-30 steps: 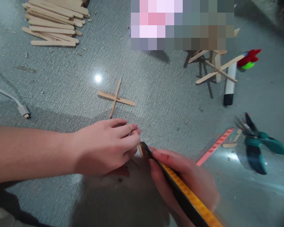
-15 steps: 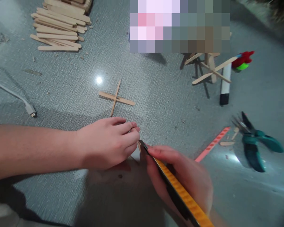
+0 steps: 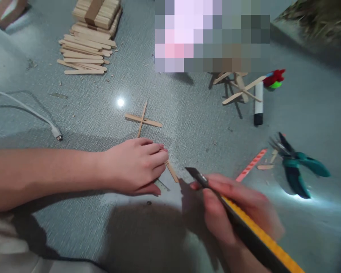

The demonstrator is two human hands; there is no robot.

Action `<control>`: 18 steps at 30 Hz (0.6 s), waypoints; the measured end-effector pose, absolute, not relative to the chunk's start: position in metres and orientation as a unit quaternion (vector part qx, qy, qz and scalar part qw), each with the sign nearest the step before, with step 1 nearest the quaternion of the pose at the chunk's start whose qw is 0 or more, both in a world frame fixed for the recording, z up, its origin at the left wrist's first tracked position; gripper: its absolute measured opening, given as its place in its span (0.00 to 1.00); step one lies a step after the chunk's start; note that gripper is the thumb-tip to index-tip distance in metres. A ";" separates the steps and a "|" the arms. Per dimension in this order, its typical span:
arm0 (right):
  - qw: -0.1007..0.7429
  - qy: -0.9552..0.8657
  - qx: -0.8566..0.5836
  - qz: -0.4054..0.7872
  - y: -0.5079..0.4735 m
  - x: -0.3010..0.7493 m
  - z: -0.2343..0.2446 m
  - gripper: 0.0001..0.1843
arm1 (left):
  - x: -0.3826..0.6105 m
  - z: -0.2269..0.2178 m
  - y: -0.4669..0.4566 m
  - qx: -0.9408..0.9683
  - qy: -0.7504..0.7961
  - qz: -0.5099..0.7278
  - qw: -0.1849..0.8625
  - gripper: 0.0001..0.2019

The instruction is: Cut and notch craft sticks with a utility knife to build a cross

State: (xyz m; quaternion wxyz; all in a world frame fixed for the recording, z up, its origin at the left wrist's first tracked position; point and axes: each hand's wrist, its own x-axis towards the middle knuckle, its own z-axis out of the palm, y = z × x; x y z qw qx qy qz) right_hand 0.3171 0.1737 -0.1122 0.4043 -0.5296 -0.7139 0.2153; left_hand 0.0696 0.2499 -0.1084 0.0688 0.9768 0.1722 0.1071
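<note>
Head view | left hand [image 3: 139, 165]: grip pinning wooden stick [image 3: 172, 172] to the surface [image 3: 193, 121], one end jutting out | right hand [image 3: 251, 197]: grip around utility knife [image 3: 252, 224], blade apart from stick | crossed sticks [image 3: 142, 120] just beyond left hand

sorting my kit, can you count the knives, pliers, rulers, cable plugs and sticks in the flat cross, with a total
Knife: 1, in the right hand
Ruler: 1, partly hidden by the left hand
Pliers: 1
Cable plug: 1
Sticks in the flat cross: 2
Total: 6
</note>
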 end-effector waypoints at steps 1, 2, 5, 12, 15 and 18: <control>0.412 -0.707 -0.539 0.198 0.174 0.318 -0.114 0.09 | 0.070 -0.109 0.249 0.977 0.176 0.104 0.068 0.28; 0.418 -0.703 -0.545 0.185 0.176 0.318 -0.116 0.08 | 0.070 -0.110 0.249 0.976 0.180 0.102 0.064 0.29; 0.427 -0.697 -0.556 0.149 0.185 0.313 -0.117 0.05 | 0.071 -0.111 0.247 0.977 0.185 0.101 0.045 0.29; 0.360 -0.748 -0.545 0.120 0.208 0.314 -0.126 0.13 | 0.070 -0.116 0.249 0.978 0.193 0.075 0.008 0.21; 0.307 -0.764 -0.553 0.124 0.216 0.318 -0.134 0.14 | 0.062 -0.118 0.252 0.975 0.213 0.056 -0.002 0.15; 0.274 -0.769 -0.564 0.126 0.219 0.322 -0.136 0.18 | 0.050 -0.112 0.247 0.967 0.249 0.058 -0.011 0.14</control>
